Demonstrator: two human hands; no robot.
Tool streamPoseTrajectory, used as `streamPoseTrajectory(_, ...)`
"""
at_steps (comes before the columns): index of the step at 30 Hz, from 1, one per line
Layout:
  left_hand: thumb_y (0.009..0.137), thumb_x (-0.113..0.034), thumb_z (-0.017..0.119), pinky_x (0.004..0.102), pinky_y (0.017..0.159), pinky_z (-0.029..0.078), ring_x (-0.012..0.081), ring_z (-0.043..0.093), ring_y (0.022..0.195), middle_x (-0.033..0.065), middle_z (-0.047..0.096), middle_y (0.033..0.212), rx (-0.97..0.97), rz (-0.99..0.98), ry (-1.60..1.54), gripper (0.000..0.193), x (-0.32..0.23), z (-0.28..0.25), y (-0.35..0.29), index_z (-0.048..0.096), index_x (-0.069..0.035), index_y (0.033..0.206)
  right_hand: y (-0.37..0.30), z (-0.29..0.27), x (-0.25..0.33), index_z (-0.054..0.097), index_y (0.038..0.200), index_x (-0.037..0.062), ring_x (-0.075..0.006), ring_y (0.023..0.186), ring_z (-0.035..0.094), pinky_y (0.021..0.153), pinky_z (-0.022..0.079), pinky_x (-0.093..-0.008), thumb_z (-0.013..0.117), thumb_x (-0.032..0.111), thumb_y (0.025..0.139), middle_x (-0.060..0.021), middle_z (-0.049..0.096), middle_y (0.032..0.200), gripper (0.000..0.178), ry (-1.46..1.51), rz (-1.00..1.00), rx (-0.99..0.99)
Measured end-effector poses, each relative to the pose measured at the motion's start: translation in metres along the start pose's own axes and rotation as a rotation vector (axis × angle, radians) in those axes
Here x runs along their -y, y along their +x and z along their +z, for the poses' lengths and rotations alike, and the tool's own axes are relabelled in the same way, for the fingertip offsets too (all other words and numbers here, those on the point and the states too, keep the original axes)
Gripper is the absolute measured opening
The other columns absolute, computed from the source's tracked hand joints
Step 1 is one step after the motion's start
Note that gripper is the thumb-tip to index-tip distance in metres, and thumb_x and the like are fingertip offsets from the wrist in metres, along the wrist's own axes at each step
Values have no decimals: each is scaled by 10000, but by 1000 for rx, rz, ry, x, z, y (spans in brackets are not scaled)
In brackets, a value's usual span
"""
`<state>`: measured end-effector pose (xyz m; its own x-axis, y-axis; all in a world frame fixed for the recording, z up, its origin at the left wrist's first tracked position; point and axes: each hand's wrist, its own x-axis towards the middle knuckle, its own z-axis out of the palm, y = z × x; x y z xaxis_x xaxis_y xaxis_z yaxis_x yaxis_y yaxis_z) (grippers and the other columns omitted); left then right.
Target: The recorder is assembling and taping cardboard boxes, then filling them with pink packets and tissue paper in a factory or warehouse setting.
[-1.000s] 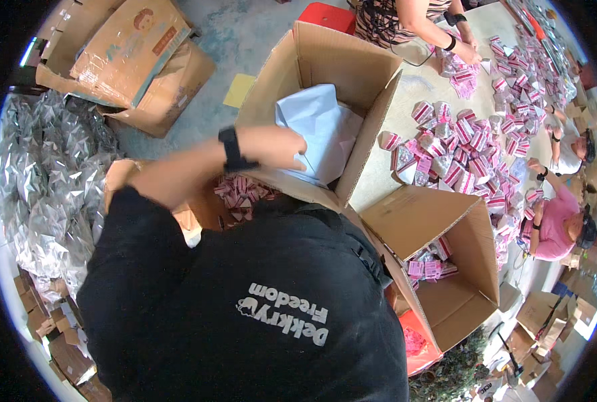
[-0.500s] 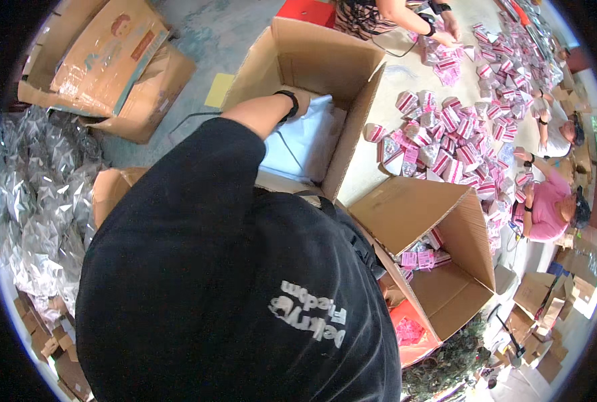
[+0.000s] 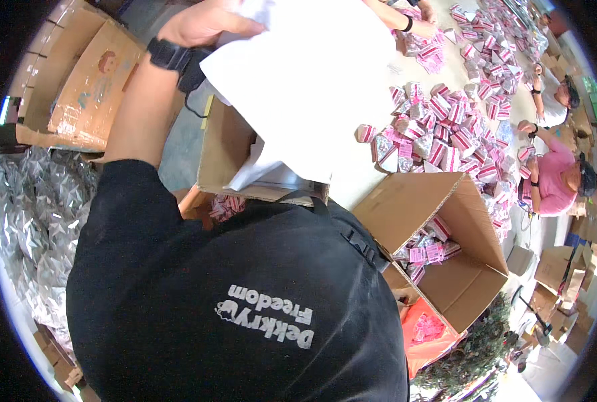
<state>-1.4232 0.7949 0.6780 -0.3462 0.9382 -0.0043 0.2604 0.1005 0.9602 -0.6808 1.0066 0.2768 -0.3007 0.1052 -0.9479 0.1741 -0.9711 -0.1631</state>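
Note:
My left hand [image 3: 208,21], with a black watch at the wrist, is raised at the upper left. Its thumb and fingers pinch the corner of a large, thin white sheet [image 3: 312,80]; paper or plastic, I cannot tell. The glaring sheet hangs over an open cardboard box [image 3: 221,144] and covers much of it. Inside that box, more pale sheet material [image 3: 271,175] shows beneath the raised one. My right hand and arm do not show.
Pink-and-white striped packets [image 3: 446,127] heap on the table to the right. A second open box [image 3: 405,208] holds several. Silvery wrapped pieces [image 3: 37,228] and a large carton [image 3: 87,87] stand left. Co-workers' arms [image 3: 405,23] reach in at the top; another person wears pink [image 3: 556,174].
My left hand has come up out of the box toward the upper left, pulling the white sheet up with it. The sheet now spreads over the box and part of the table.

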Motion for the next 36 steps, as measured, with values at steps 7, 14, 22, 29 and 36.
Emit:
streamPoseTrajectory(7,970,-188,659,285,848,542,154,681,952,101,705,1126,-43,-262,-196,381,33,35,-10,611,73,1244,16,15,-20,606,1185,70,-266,907,647,805,534,-386,592,281,982,-103,682,1036,293,94,-30,57)
streamPoseTrajectory(14,967,-260,625,334,936,508,224,643,1069,195,645,1226,22,-377,320,702,24,109,-24,312,72,1500,15,24,-45,614,1174,67,-252,918,636,829,530,-376,587,248,986,-91,680,1032,262,175,-57,90)
streamPoseTrajectory(22,763,-338,808,572,1147,306,452,369,1399,252,439,1443,-18,216,965,731,26,220,-3,529,-39,1369,14,11,-66,624,1161,63,-237,930,624,857,525,-365,581,210,991,-78,678,1027,229,249,-106,127)
streamPoseTrajectory(29,691,-343,814,605,1110,312,369,450,1325,143,599,1258,312,249,1003,568,25,258,23,656,-55,1154,11,34,-32,633,1150,60,-223,941,613,882,521,-355,575,178,995,-66,676,1023,203,333,-271,201)
streamPoseTrajectory(36,730,-322,818,688,1124,228,558,213,1431,394,256,1505,-126,-111,1078,932,18,281,-13,391,59,1466,-114,157,22,663,1077,41,-162,795,591,794,508,-288,684,163,938,1,648,875,186,-1013,-924,-48)
